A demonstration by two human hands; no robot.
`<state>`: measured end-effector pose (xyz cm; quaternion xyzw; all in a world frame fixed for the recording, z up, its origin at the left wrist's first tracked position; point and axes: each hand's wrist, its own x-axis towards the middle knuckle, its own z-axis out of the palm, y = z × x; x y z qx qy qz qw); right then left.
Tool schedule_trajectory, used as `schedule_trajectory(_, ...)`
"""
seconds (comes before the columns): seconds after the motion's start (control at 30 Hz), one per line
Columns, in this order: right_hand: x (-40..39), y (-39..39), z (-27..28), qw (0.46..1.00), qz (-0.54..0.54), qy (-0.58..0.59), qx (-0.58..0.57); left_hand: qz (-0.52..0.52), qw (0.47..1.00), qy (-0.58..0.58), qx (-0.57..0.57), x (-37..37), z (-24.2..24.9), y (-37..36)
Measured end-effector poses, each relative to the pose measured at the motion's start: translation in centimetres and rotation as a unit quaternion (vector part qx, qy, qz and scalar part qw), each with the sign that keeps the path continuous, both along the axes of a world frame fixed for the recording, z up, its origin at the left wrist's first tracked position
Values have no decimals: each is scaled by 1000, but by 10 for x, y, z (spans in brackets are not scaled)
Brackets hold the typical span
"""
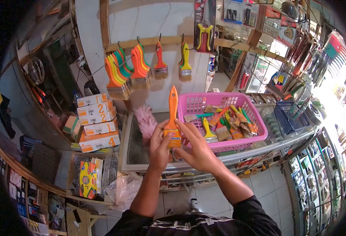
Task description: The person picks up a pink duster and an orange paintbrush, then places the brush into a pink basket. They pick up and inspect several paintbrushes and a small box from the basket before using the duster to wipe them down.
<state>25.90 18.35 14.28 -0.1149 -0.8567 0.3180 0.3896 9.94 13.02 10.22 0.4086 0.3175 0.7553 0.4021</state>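
Observation:
An orange paintbrush (173, 105) stands upright between my two hands, handle up, with a printed wrapper over its lower part. My left hand (160, 143) grips the wrapper's left side, thumb in front. At the right side, my right hand (193, 147) touches the brush with its fingers partly spread. Just right of my hands, a pink plastic basket (236, 146) holds several brushes, among them a yellow-handled one (207, 129). Above hang several brushes on hooks: orange and yellow ones (115, 70), a red one (159, 59) and a yellow one (185, 59).
The basket rests on a glass counter (137, 167). A pink feather duster (144, 122) lies left of my hands. Labelled boxes (98, 143) are stacked farther left, above a plastic bag (123, 190). A blue basket (291, 124) stands at the right. A wooden rail (149, 40) crosses the wall.

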Motion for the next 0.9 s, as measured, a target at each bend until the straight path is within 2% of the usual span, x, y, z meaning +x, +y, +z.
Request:
schedule_trajectory(0.1, 18, 19, 19, 999, 0, 3, 41, 27, 995, 98, 14, 7, 12, 22)
schedule_trajectory(0.17, 26, 36, 27, 996, 6, 26, 86, 2, 992, 128, 20, 11, 28, 31)
schedule_trajectory(0.33, 52, 66, 44, 999, 16, -17, 42, -5, 972, 236, -15, 20, 57, 52)
schedule_trajectory(0.43, 61, 85, 49, 998, 40, 0, 53, 11, 953, 304, -12, 24, 71, 65)
schedule_trajectory(0.63, 70, 114, 82, 992, 74, -25, 94, 131, 874, 467, 24, 34, 114, 75)
schedule_trajectory(0.9, 60, 133, 116, 987, 91, 7, 134, 179, 851, 489, 67, 34, 153, 93)
